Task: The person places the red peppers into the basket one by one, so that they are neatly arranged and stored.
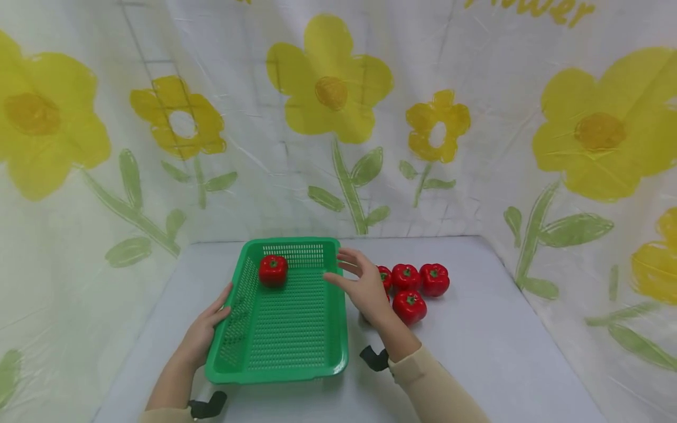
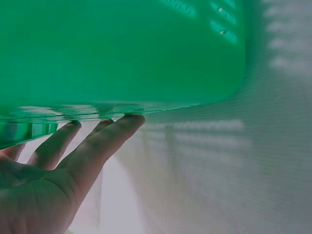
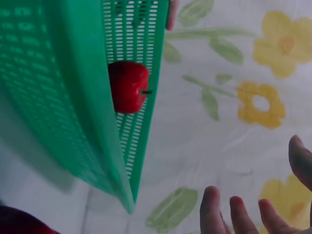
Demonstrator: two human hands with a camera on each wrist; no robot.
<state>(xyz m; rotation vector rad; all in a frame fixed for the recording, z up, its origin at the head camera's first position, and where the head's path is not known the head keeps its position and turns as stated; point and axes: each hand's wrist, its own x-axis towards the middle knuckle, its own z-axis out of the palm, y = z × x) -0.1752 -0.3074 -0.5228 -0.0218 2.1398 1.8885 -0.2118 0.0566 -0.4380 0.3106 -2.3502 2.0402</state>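
Inside the green plastic basket (image 1: 288, 329) lay one red bell pepper (image 1: 273, 271), the other peppers (image 1: 405, 277) outside, while your right hand (image 1: 366, 288) hovered empty and your left hand (image 1: 200, 335) touched the basket, straight-fingered.

We see a pale tabletop (image 1: 492, 346) bordered at the back and sides by a white curtain (image 1: 254, 200) printed with yellow flowers (image 1: 603, 130), green stems (image 1: 350, 188) and leaves (image 1: 367, 167). Above, we make out cut-off yellow lettering (image 1: 562, 10); at upper left, faint dark grid lines (image 1: 158, 61) cross the curtain; we find the flowers' centres orange or white.
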